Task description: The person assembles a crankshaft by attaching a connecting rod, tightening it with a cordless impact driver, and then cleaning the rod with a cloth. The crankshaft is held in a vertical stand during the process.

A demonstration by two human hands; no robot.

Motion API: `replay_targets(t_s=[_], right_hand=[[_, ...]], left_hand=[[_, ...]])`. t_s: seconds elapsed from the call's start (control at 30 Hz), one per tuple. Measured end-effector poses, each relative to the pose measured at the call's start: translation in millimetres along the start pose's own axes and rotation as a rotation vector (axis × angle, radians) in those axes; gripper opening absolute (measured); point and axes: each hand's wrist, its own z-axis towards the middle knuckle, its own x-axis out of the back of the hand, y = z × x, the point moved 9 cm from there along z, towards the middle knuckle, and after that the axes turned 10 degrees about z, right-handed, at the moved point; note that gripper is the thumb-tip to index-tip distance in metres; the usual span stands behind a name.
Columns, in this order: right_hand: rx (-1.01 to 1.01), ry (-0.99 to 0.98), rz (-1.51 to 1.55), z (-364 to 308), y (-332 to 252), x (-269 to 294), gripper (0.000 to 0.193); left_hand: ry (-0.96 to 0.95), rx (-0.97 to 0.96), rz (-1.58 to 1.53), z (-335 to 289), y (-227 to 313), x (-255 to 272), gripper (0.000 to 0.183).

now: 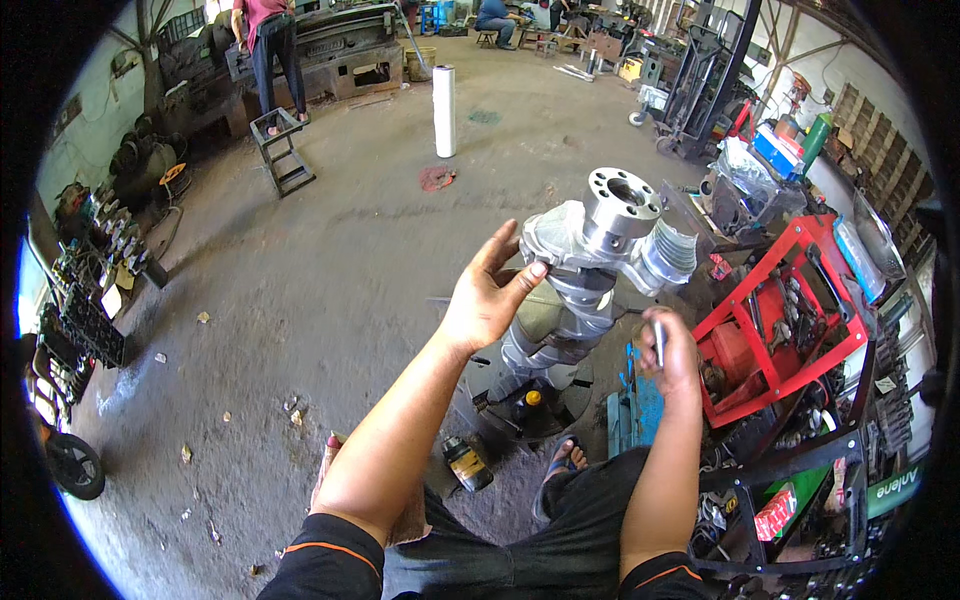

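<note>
A shiny metal crankshaft (575,315) stands upright in front of me, its round flange (625,195) with a ring of bolt holes on top. My left hand (490,298) rests against the left edge of its upper web, thumb and fingers spread apart and touching the metal. Beside the crankshaft's lower right, my right hand (668,350) is closed around a slim metal tool (659,342). Its kind does not show clearly, because the fingers cover much of it. Near the crankshaft's foot is a dark bottle with a yellow cap (533,398).
A dark jar with a yellow label (466,463) stands by my foot. At right is a red tool cart (775,320) with tools, beside a blue metal piece (640,400). Farther off are a white roll (444,112), a step stool (283,155) and a person (272,50) by a machine.
</note>
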Motion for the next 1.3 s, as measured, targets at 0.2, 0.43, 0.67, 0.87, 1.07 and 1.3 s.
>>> replay_targets(t_s=[0.2,0.43,0.67,0.87,1.07,1.3], right_hand=[[-0.389,-0.646,-0.659,-50.2,54.6,-47.4,0.020],[-0.404,-0.819,-0.828,-69.7,88.6,-84.0,0.030],[-0.323,-0.850,-0.755,-76.4,93.1,-104.2,0.066],[-0.220,-0.920,-0.437,-87.3,85.0,-130.3,0.090],[-0.291,-0.923,-0.226,-88.2,98.5,-143.7,0.075],[-0.262,-0.787,-1.118,-72.3,188.0,-118.5,0.075]], left_hand=[[-0.014,0.227,0.413,-32.0,-16.9,32.5,0.074],[-0.299,-0.021,0.634,-66.8,2.1,7.3,0.061],[-0.671,-0.180,0.502,-99.1,10.3,-29.3,0.052],[-0.821,-0.153,0.413,-106.3,1.1,-38.3,0.040],[-0.798,-0.195,0.504,-100.5,-1.6,-25.0,0.032],[-0.570,0.241,0.790,-79.1,-68.4,43.9,0.031]])
